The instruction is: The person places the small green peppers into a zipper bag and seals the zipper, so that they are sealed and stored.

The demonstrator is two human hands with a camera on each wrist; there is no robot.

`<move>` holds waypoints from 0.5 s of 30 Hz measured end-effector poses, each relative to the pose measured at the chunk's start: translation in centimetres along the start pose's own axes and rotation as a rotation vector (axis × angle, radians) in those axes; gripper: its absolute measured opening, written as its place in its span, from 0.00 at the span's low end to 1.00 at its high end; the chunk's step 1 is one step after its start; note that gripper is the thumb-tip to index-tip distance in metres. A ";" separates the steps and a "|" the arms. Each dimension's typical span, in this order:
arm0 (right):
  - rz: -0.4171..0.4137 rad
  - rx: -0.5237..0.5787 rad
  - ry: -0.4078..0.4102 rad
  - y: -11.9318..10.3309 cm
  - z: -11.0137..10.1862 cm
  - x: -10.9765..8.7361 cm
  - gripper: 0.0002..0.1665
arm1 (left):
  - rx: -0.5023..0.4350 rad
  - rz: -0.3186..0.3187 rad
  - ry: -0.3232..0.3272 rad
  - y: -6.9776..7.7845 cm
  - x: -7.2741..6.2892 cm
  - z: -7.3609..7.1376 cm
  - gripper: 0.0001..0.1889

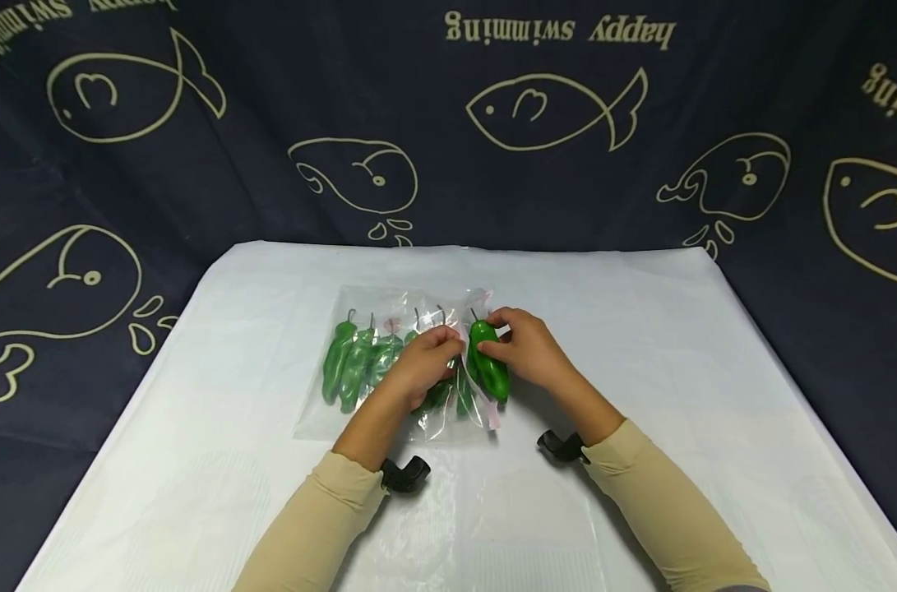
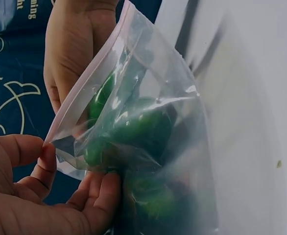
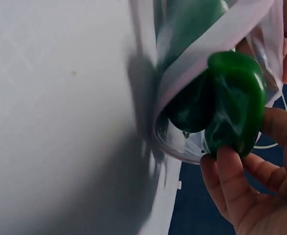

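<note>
A clear zip bag with a pink-edged mouth lies flat on the white table, its mouth to the right. Inside, several green peppers with thin stems lie side by side. My left hand pinches the bag's mouth edge between thumb and finger, as the left wrist view shows. At the opening, my right hand holds a glossy green pepper by thumb and fingers. Another green pepper sits just inside the mouth, beside the held one. Bag film and my left hand partly cover the peppers in the middle.
A white sheet covers the table. Behind it hangs a dark blue cloth with fish and whale outlines. Black wrist cameras stick out from both forearms, close above the table.
</note>
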State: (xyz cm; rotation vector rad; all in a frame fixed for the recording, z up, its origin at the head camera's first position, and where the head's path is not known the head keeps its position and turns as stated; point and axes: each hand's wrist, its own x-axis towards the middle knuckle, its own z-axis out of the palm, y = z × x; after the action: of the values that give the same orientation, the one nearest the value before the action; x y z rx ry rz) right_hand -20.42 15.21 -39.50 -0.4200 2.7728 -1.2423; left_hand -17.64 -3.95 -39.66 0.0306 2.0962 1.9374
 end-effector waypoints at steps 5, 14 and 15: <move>0.021 -0.017 0.039 -0.1 0.5 0.1 0.22 | -0.002 -0.011 -0.015 0.3 -0.1 0.0 0.05; 0.024 -0.055 0.060 -0.5 0.9 0.9 0.17 | 0.001 -0.005 -0.024 1.1 -0.1 -0.2 0.06; 0.034 -0.048 0.054 -0.5 0.9 1.0 0.17 | 0.002 -0.007 -0.025 1.1 -0.1 -0.2 0.06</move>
State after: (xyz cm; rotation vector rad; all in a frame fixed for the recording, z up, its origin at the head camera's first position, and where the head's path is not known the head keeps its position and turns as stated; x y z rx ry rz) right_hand -21.09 13.96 -39.66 -0.3465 2.8469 -1.1995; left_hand -17.74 -4.05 -38.54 0.0479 2.0789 1.9213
